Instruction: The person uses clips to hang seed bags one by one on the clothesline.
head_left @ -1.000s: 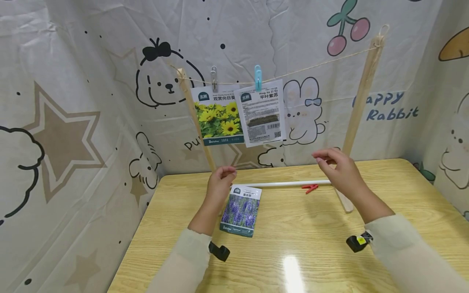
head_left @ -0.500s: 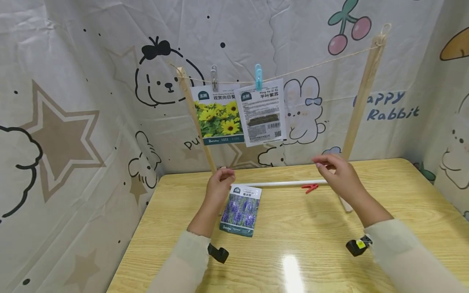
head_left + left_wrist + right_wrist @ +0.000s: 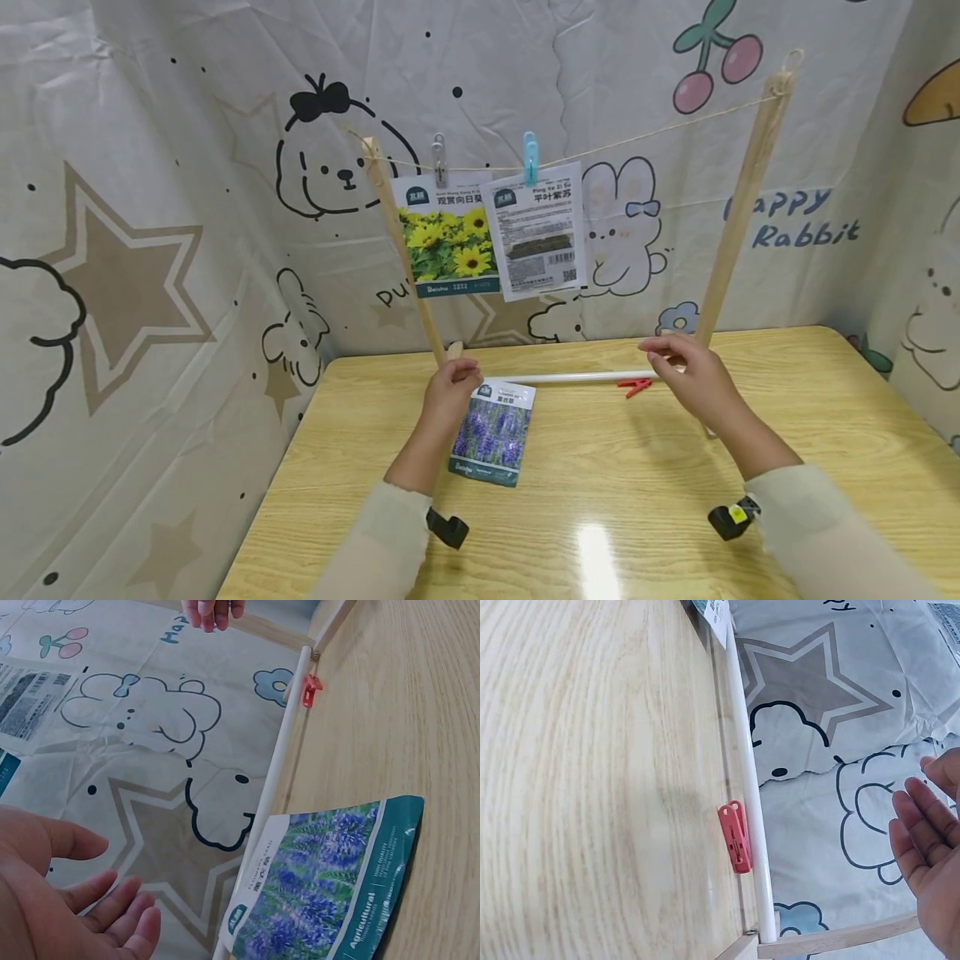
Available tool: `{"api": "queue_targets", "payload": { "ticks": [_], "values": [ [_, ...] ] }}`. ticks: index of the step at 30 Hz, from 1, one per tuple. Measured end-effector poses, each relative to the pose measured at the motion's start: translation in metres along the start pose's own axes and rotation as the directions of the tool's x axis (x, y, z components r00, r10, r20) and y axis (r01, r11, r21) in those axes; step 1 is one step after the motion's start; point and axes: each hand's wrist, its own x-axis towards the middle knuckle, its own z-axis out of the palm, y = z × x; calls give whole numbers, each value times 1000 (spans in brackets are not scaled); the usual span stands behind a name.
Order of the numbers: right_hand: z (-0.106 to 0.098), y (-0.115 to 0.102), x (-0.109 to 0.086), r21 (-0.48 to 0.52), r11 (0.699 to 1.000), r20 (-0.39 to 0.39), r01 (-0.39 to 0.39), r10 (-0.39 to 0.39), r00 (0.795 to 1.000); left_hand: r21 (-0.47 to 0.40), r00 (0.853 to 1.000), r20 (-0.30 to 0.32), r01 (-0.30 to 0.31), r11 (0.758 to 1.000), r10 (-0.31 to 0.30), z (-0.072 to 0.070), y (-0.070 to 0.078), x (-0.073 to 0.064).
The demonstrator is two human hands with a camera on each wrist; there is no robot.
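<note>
My left hand (image 3: 442, 404) hovers over the table's left part, its fingers loosely bent and holding nothing, as the left wrist view shows. Close beside it lies a seed packet with purple flowers (image 3: 491, 437), its top end by a white rod (image 3: 577, 377). My right hand (image 3: 697, 375) is also bare, with relaxed fingers, near the right wooden post (image 3: 738, 208). A red clothespin (image 3: 736, 836) lies on the table alongside the rod. From a string hang a sunflower seed packet (image 3: 450, 242) under a grey clothespin (image 3: 438, 158) and a text-covered packet (image 3: 536, 237) under a blue clothespin (image 3: 531, 158).
A left wooden post (image 3: 397, 225) and the right one hold the sagging string (image 3: 645, 132), with the white rod low between them. Behind stands a cloth backdrop (image 3: 630, 75) with cartoon prints. The wood-grain table (image 3: 600, 467) extends toward the person.
Both hands have sunk a little, the right one more, uncovering a blue flower print on the backdrop. The packets and clothespins stay where they were.
</note>
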Motion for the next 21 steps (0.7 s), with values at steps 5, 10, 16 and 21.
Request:
{"api": "queue_targets", "payload": {
  "ticks": [5,10,16,21],
  "values": [
    [5,9,-2,0,1000,-7,17,-17,1000,14,999,-1,34,999,-34,2,-6,1],
    [7,13,-5,-6,1000,29,-8,9,1000,26,999,12,50,998,-50,2,-12,0],
    [10,17,-7,-28,1000,79,-5,7,997,49,997,35,66,997,-68,0,-16,-2],
    [14,23,-8,-23,1000,114,-6,9,993,66,997,46,65,996,-68,0,-23,-2]
  ]
}}
